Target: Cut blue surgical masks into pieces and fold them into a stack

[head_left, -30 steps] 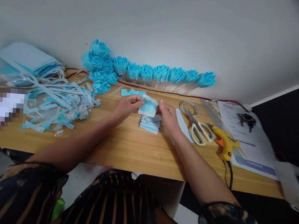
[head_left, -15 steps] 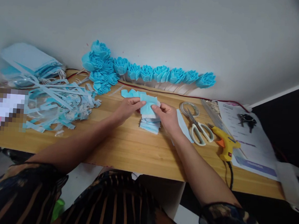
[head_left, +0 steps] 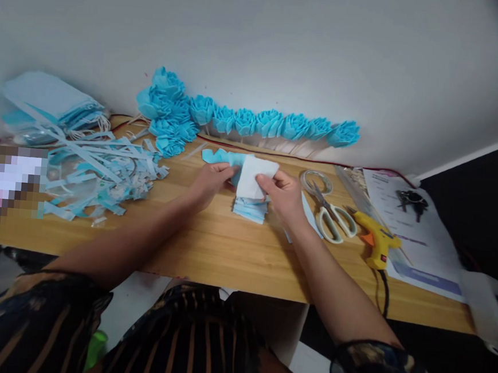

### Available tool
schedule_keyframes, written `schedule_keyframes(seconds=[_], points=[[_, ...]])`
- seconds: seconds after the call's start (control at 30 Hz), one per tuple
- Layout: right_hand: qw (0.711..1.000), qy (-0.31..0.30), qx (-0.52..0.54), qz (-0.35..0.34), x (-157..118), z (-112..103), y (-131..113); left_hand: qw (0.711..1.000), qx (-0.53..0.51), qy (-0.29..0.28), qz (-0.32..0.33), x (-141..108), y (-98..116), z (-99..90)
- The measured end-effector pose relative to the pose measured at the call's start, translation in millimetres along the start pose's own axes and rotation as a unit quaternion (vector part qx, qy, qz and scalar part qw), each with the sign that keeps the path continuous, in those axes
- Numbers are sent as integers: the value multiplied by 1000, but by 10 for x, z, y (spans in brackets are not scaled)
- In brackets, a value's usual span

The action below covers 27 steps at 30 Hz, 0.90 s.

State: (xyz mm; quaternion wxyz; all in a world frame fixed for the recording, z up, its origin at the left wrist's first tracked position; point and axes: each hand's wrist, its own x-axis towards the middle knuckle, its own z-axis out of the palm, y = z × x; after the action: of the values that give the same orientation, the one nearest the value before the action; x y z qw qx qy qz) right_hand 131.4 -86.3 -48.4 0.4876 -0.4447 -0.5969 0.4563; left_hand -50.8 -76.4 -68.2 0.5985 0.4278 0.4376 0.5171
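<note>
My right hand (head_left: 288, 196) pinches a white fabric piece (head_left: 256, 178) between thumb and fingers, held upright above the table. Just left of it, my left hand (head_left: 210, 184) is closed on a light blue fabric piece (head_left: 235, 177), largely hidden behind the white one. Below them lies a small stack of pale blue fabric pieces (head_left: 250, 211). Several loose bright blue pieces (head_left: 217, 156) rest on the table beyond my left hand. Beside my right forearm is a pale blue strip (head_left: 311, 214), partly covered by it.
Scissors (head_left: 333, 221), a tape roll (head_left: 317, 182) and a yellow glue gun (head_left: 376, 237) lie to the right, near printed paper (head_left: 410, 222) with keys (head_left: 412, 200). Blue fabric flowers (head_left: 244, 122) line the wall. Cut strips (head_left: 108, 169) and stacked face masks (head_left: 51, 102) lie left.
The held piece showed its blue face; now a white piece faces me in my right hand, which has shifted slightly right. A blue piece is apart from it on the left.
</note>
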Motion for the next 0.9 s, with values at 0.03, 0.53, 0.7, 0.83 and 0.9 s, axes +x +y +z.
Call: schedule_keyframes(seconds=[0.03, 0.53, 0.7, 0.83, 0.9], points=[[1000, -12, -19, 0, -7, 3, -4, 1000, -4, -23, -4, -31, 8, 36], [998, -13, -67, -11, 14, 5, 33, 995, 70, -68, 34, -136, 81, 86], [998, 49, -16, -20, 98, -49, 79, 996, 75, -39, 40, -120, 109, 75], [999, -26, 42, -8, 123, -47, 110, 996, 70, -42, 45, -113, 110, 80], [998, -42, 40, 12, 109, -30, 130, 994, 77, -56, 46, -114, 110, 87]])
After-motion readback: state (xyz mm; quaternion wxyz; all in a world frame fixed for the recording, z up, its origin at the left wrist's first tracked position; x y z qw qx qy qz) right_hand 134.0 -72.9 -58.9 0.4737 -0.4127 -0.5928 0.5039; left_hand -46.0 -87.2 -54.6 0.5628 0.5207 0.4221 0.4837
